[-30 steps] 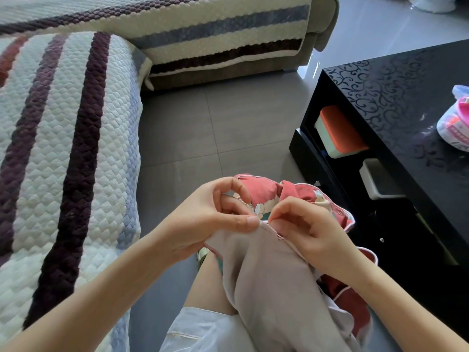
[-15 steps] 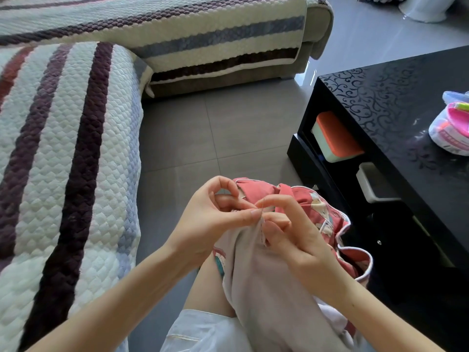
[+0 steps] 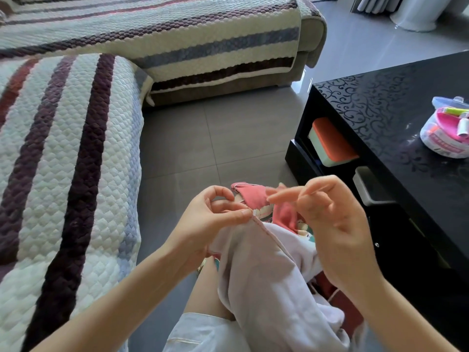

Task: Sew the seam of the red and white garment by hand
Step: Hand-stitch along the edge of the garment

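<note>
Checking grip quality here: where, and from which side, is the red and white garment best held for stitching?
Probably pinch the garment at its piped seam edge, from the left, as the left hand does: that edge forms a firm ridge, while the rest hangs slack over the knee. The right hand then works from the other side.

Bright daylight from upper right; glare on floor and glossy black surface. Right hand blurred; frame edges bowed.

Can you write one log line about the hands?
left hand: pinches garment seam | right hand: off seam, blurred, grip unclear | sewing kit: on black table
</note>
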Tool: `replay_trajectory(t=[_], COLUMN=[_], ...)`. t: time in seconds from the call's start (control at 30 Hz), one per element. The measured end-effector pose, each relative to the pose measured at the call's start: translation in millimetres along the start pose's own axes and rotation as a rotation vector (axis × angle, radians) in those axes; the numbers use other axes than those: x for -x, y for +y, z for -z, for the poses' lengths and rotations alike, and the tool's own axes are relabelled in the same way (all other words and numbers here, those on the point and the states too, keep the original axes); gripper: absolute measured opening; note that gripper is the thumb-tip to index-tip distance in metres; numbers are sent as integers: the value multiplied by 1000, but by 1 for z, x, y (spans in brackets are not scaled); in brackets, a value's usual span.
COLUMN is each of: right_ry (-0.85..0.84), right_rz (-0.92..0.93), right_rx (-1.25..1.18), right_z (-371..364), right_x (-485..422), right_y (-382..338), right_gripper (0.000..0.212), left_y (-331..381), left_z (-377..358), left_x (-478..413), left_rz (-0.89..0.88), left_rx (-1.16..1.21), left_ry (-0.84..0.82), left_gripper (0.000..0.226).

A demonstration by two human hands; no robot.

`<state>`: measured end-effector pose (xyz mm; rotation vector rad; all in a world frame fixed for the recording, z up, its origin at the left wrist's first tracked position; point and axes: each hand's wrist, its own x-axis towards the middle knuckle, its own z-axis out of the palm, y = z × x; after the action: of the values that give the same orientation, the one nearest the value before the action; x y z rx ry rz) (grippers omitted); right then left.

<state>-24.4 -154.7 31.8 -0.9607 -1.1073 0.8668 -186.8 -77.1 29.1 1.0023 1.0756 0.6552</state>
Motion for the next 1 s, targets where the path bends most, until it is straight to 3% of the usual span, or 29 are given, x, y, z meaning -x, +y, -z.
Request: replay_trajectory(t=[0.13, 0.2, 0.33, 0.5, 0.63, 0.87, 1.0], right_ry=[13, 70, 116, -69, -157, -207, -193], right_rz=[-204, -209, -134, -74, -51, 26, 33], right_rx=[-324, -374, -32, 388, 436, 293, 227], right_z=[18, 29, 39, 20, 6, -10, -14], right_x=[-15, -26, -46, -49, -48, -52, -53], right_y=[-10, -11, -2, 17, 21, 12, 6], right_gripper=[17, 14, 8, 14, 17, 38, 22], left_y=[17, 30, 61, 98, 119, 125, 124], left_z=[4, 6, 7, 0, -7, -13, -13], left_x=[-7, -12, -19, -17, -15, -19, -20], left_rz=[-68, -73, 1, -105, -217, -215, -205], left_rx=[-13, -24, 58, -13, -97, -165, -172], left_ry=[-70, -94, -245, -409, -447, -450, -443], left_gripper=[42, 33, 22, 22, 22, 22, 22])
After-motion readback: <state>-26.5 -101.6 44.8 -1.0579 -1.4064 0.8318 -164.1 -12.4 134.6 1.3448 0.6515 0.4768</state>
